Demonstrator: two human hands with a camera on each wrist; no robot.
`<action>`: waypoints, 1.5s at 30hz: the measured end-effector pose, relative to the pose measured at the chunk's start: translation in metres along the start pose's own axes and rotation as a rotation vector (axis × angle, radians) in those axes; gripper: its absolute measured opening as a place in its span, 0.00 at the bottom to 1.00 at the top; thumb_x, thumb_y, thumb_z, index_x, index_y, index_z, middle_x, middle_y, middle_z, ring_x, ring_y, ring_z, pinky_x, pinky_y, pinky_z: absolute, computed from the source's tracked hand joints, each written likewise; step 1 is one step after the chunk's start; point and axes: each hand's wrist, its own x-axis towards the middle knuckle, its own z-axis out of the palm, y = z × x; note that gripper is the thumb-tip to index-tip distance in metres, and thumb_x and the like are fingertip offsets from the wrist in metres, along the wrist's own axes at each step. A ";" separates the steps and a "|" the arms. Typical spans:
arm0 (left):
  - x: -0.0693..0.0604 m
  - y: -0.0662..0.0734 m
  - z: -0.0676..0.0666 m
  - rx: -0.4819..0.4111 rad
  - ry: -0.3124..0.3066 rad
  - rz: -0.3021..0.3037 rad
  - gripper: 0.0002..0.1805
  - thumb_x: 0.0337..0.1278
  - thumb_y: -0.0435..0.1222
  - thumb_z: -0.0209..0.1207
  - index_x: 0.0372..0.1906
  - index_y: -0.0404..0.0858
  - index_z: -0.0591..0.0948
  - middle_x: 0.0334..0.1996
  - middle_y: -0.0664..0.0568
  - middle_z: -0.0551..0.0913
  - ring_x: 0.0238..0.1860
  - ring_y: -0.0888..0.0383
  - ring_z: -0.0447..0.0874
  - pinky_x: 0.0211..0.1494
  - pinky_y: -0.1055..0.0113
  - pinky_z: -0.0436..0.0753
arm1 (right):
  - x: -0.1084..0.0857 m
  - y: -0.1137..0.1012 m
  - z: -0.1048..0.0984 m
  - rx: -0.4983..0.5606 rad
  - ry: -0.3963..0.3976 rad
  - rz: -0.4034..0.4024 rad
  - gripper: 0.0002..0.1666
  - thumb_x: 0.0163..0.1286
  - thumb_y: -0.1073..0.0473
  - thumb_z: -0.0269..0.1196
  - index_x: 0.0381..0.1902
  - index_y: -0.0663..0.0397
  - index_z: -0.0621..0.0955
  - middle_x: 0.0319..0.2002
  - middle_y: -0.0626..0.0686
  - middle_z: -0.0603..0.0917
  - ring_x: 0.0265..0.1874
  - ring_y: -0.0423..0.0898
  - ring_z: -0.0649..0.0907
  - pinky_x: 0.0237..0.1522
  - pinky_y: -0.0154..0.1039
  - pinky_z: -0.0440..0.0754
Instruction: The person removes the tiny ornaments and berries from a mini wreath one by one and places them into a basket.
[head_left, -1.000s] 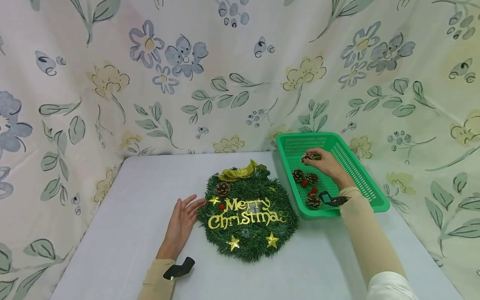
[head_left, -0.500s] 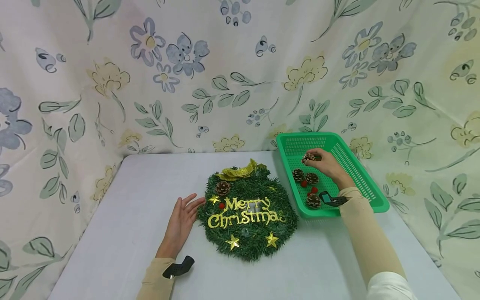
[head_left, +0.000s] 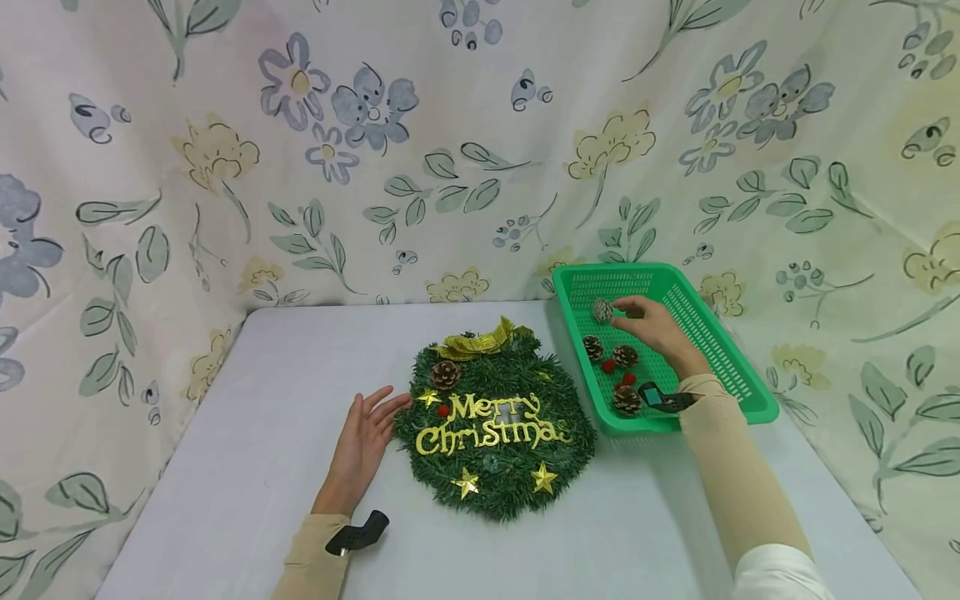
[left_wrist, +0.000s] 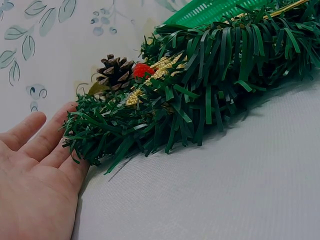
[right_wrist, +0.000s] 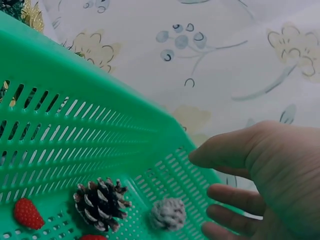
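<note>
A green wreath (head_left: 495, 479) with gold "Merry Christmas" lettering (head_left: 495, 427) lies on the table. It carries gold stars, a gold ribbon, a pine cone (head_left: 446, 376) and a red berry (left_wrist: 143, 70). My left hand (head_left: 363, 450), palm turned up, touches the wreath's left edge with its outstretched fingertips. Over the green basket (head_left: 731, 375), my right hand (head_left: 656, 329) has its thumb and fingers apart and nothing between them. Just left of its fingertips is a pale-tipped pine cone (head_left: 602, 310), blurred in the right wrist view.
Several more pine cones (head_left: 625, 357) lie in the basket with strawberry-like red berries (right_wrist: 28, 213). Its perforated walls rise around my right hand. A floral curtain (head_left: 480, 150) hangs behind the white table (head_left: 300, 367).
My right hand has let go of the pine cone, which is now a little to the left of its fingers. The left hand and the wreath look unmoved.
</note>
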 end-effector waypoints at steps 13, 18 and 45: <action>0.000 -0.001 0.000 -0.007 0.000 0.009 0.41 0.80 0.60 0.24 0.81 0.35 0.48 0.76 0.33 0.62 0.72 0.61 0.70 0.72 0.77 0.66 | -0.001 -0.011 0.001 0.037 -0.003 -0.022 0.37 0.76 0.40 0.59 0.73 0.56 0.68 0.71 0.66 0.70 0.70 0.63 0.71 0.69 0.63 0.70; 0.000 -0.001 -0.001 -0.002 0.002 0.001 0.40 0.80 0.60 0.24 0.81 0.36 0.48 0.77 0.33 0.61 0.73 0.60 0.68 0.77 0.71 0.61 | -0.005 -0.023 0.001 0.025 0.006 -0.068 0.35 0.78 0.44 0.58 0.73 0.56 0.68 0.71 0.65 0.71 0.70 0.63 0.71 0.68 0.62 0.71; 0.000 0.000 0.000 -0.008 0.006 -0.005 0.40 0.80 0.60 0.25 0.81 0.36 0.49 0.77 0.32 0.60 0.73 0.60 0.69 0.83 0.60 0.52 | -0.019 -0.088 0.024 0.040 0.009 -0.210 0.29 0.78 0.47 0.59 0.70 0.54 0.72 0.67 0.62 0.75 0.68 0.59 0.73 0.64 0.60 0.75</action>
